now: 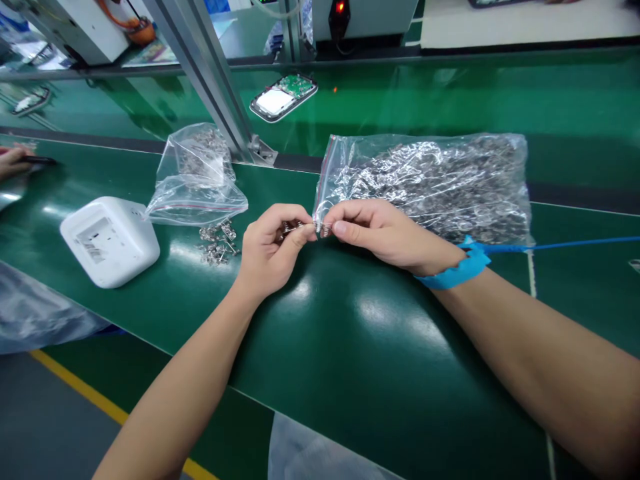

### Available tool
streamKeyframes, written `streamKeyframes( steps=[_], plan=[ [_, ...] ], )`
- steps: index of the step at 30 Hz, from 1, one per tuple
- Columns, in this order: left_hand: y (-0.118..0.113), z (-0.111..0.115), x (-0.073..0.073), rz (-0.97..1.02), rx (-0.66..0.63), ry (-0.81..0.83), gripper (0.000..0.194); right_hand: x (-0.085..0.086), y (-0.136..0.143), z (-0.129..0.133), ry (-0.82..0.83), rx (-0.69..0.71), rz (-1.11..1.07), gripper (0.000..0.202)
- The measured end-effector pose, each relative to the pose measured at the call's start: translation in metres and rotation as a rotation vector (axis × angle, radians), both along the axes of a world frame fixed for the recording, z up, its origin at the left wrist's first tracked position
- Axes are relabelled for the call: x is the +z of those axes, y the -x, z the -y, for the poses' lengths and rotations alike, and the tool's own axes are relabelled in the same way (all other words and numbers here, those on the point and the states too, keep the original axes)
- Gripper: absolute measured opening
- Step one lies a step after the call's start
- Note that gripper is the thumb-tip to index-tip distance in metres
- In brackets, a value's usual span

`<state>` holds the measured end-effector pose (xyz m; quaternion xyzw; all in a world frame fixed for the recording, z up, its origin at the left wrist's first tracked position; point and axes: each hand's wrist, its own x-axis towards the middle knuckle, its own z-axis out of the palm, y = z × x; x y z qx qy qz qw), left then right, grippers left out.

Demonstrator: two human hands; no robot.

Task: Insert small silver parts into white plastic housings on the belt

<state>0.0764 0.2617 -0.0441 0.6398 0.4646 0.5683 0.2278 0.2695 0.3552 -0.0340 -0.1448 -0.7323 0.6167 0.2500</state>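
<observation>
My left hand (274,250) is closed, pinching a small metal spring piece at its fingertips, with more shiny metal bits (287,229) inside its curled fingers. Almost touching it, my right hand (373,230) pinches a small coiled metal spring (327,229) between thumb and forefinger. A blue strap (457,267) with a blue cord circles my right wrist. Loose metal spring pieces (217,243) lie in a small pile left of my left hand. Behind my right hand lies a large clear zip bag (430,177) full of similar-looking metal pieces.
A smaller zip bag (197,167) of metal pieces lies by the metal post (205,73). A white device (110,241) sits at left. Beyond the bench edge, an opened device with a green circuit board (284,97) rests on the green belt. Another person's hand (13,163) shows at far left.
</observation>
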Motion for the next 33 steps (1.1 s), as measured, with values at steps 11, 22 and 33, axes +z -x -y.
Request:
streamKeyframes(
  steps=[11, 22, 33],
  plan=[
    [-0.008, 0.002, 0.006, 0.090, -0.073, 0.132, 0.017, -0.007, 0.004, 0.006, -0.076, -0.060, 0.009, 0.040],
    [-0.009, 0.006, 0.014, 0.095, -0.273, 0.365, 0.022, 0.019, -0.002, 0.005, -0.362, -0.132, 0.028, 0.015],
    [-0.011, 0.001, 0.009, 0.194, -0.021, 0.160, 0.024, 0.014, 0.003, 0.019, -0.358, -0.317, 0.014, 0.023]
  ],
)
